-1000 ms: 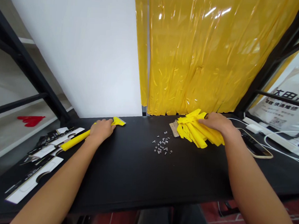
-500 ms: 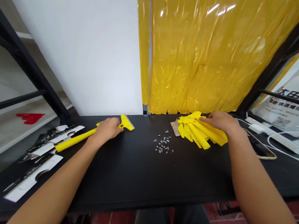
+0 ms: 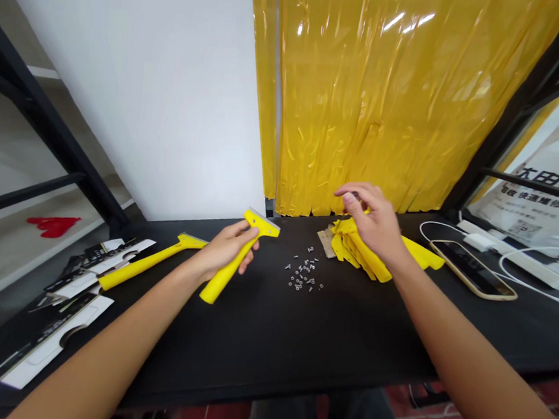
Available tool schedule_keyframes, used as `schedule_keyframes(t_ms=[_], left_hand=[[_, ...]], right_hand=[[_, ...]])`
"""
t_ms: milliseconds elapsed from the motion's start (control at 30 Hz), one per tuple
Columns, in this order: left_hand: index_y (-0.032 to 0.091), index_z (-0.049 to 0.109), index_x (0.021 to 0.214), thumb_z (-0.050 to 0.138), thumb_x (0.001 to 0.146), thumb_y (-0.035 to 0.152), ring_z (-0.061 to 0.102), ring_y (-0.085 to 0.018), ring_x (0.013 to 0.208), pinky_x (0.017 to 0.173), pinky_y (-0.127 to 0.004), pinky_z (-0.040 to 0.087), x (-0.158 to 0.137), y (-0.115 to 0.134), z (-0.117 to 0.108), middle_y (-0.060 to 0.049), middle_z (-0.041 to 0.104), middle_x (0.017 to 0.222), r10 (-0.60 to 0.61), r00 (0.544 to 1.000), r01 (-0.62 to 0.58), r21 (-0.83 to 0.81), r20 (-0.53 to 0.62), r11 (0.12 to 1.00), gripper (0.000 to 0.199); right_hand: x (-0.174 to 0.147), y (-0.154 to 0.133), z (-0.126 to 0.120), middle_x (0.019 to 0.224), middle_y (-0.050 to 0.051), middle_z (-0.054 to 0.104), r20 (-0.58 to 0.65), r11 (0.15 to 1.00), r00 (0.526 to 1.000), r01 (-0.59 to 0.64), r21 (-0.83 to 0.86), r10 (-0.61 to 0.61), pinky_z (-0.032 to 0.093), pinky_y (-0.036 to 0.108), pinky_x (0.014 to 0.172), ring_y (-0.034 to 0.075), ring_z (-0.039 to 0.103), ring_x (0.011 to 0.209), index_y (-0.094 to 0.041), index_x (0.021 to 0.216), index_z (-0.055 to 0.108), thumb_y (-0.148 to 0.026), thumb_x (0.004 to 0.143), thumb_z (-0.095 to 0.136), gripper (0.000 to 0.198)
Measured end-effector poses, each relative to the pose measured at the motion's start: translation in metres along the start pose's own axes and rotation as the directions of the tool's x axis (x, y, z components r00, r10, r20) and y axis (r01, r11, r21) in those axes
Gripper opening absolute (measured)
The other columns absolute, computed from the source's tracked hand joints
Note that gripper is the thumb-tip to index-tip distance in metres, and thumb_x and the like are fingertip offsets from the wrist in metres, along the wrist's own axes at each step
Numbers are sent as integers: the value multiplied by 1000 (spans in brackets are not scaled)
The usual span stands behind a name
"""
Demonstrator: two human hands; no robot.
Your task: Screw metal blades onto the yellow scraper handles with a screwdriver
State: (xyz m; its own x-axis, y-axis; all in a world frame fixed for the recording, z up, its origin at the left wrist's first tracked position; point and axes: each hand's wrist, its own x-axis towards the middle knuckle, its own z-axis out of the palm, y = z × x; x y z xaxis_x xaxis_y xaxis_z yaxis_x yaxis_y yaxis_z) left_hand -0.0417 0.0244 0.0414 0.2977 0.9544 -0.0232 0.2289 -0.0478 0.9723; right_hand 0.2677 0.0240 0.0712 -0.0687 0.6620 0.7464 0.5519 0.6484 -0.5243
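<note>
My left hand [image 3: 233, 248] is wrapped around a yellow scraper [image 3: 229, 276], its blade end up and its handle slanting down above the black table. A second yellow scraper [image 3: 144, 265] lies to the left, partly over the cards. My right hand [image 3: 372, 219] is raised over a pile of flat yellow pieces [image 3: 355, 253]. Its fingers are bent forward, apart from the thumb, with no held thing discernible. Part of the pile is hidden behind this hand and wrist. Several small screws and nuts [image 3: 305, 272] lie scattered between the hands.
Printed black-and-white cards [image 3: 59, 341] lie at the left of the table [image 3: 250, 348]. At the right are a phone [image 3: 476, 268], white cables and a power strip [image 3: 539, 263]. Behind stand a white panel [image 3: 173, 87], a yellow plastic curtain [image 3: 373, 101] and black frame posts.
My left hand has lifted one scraper and moved right with it, leaving the other on the table. My right hand has risen off the yellow pile and shifted left.
</note>
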Motion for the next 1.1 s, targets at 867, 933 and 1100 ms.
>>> schedule_keyframes(t_ms=[867,933,1100], left_hand=[[15,51,124,62,92,37,66,-16,49,39,-25,53,-2,-24,56,-17,75,99,-18,969,99,-324,245,941,40],[15,50,124,63,91,36,66,-16,49,39,-25,53,-1,-25,56,-17,75,98,-19,970,99,-325,242,941,41],[15,52,123,64,90,34,65,-16,47,39,-26,53,0,-26,56,-16,75,95,-31,974,107,-334,224,936,40]], right_hand=[[-37,-25,59,93,3,68,213,837,976,-83,541,-41,49,27,63,11,59,66,-20,100,61,-38,102,48,22],[-37,-26,57,91,3,67,228,860,972,-66,506,-60,50,27,65,11,59,67,-20,101,62,-37,102,47,22],[-38,-28,53,92,4,67,307,916,938,29,401,-164,49,28,70,13,61,75,-20,104,63,-33,102,48,20]])
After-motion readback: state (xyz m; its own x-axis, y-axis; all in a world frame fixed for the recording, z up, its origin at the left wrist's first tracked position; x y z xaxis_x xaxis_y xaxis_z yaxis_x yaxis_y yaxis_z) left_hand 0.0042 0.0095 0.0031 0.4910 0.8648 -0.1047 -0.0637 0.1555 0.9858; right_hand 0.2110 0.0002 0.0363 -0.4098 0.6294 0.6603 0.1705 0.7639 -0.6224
